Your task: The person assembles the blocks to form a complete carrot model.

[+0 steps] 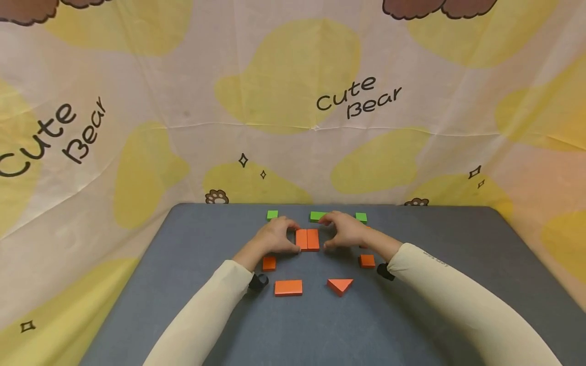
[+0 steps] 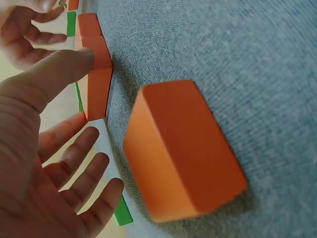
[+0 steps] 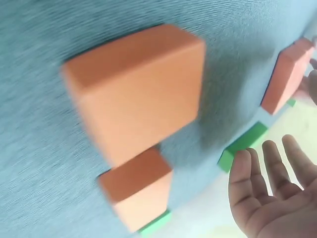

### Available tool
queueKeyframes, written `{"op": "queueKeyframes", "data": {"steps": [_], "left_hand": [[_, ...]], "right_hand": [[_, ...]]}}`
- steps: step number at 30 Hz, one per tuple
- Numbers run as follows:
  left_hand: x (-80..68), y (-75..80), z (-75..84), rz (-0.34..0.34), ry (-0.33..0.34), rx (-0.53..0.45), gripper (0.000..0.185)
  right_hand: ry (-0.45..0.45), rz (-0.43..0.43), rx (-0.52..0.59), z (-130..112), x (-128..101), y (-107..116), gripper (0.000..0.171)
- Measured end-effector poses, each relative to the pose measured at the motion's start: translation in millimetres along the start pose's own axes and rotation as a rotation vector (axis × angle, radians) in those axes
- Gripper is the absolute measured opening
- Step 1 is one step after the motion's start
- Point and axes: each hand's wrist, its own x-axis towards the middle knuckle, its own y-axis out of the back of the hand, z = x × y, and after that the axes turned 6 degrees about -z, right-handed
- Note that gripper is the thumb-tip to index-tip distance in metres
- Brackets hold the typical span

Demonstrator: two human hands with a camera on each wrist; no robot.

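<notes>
Two orange blocks (image 1: 307, 239) stand side by side in the middle of the grey table (image 1: 412, 305). My left hand (image 1: 276, 237) curves around their left side; in the left wrist view its thumb (image 2: 54, 74) touches the nearer orange block (image 2: 96, 82), and the other fingers are spread and hold nothing. On the pair's right is my right hand (image 1: 342, 231), a little apart from it. In the right wrist view the right hand (image 3: 270, 198) shows loose, nearly straight fingers, with the pair (image 3: 287, 74) beyond them.
Three green blocks (image 1: 272, 214) (image 1: 317, 216) (image 1: 361, 217) lie along the far edge. Small orange blocks lie under each wrist (image 1: 269, 263) (image 1: 367, 261). An orange rectangle (image 1: 288, 287) and an orange triangle (image 1: 340, 285) lie nearer me. A printed cloth hangs behind.
</notes>
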Motion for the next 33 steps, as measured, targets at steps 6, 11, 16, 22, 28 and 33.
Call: {"op": "queueKeyframes", "data": {"steps": [6,11,16,22,28,33], "left_hand": [[1.0,-4.1,-3.8,0.008,-0.004,-0.021,0.056],[0.7,-4.5,-4.4,0.007,0.006,-0.038,0.056],[0.0,-2.7,-2.7,0.003,0.016,-0.075,0.056],[1.2,-2.5,-1.2,-0.007,0.026,-0.099,0.057],[2.6,-2.6,0.2,-0.016,0.046,-0.122,0.059],[4.0,-2.0,1.0,-0.028,0.055,-0.131,0.06]], "right_hand": [[-0.016,0.021,0.021,16.5,-19.7,8.4,0.057],[-0.037,0.058,0.009,34.2,-36.6,13.7,0.054],[-0.061,0.101,-0.024,50.7,-48.8,14.6,0.053],[-0.084,0.115,-0.096,64.5,-55.9,13.9,0.055],[-0.124,0.101,-0.122,72.3,-58.1,14.1,0.054],[-0.115,0.097,-0.122,77.2,-56.6,13.9,0.052]]}}
